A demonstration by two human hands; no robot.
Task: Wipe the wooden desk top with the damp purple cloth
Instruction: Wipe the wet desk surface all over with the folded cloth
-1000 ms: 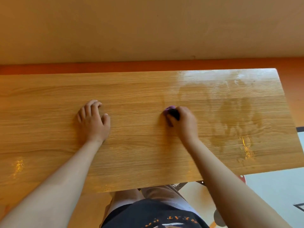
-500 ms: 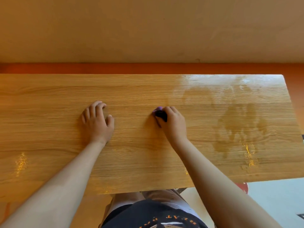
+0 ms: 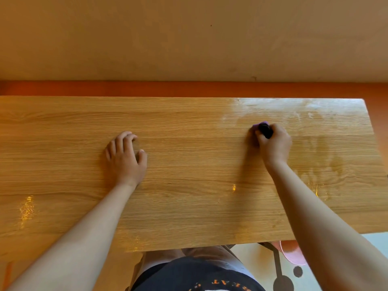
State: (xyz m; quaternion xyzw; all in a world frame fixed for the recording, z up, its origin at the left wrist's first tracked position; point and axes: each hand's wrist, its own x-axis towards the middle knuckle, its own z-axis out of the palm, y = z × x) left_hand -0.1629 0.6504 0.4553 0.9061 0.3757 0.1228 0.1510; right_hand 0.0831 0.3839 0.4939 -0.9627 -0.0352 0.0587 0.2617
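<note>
Head view: right hand (image 3: pixel 274 143), right of centre, fingers curled tightly round the bunched purple cloth (image 3: pixel 257 126), which lies against the wooden desk top (image 3: pixel 189 196). Left hand (image 3: pixel 126 158), left of centre, rests palm-down, fingers relaxed, holding nothing. Wet sheen (image 3: pixel 294 110) at upper right.

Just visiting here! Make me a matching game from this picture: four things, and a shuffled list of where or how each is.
1 left hand
2 right hand
3 purple cloth
4 desk top, far right corner

A shiny, wet-looking
B resting on the wood, holding nothing
C peeking out past the fingers
D gripping the cloth

Pairs: 1-B, 2-D, 3-C, 4-A
</note>
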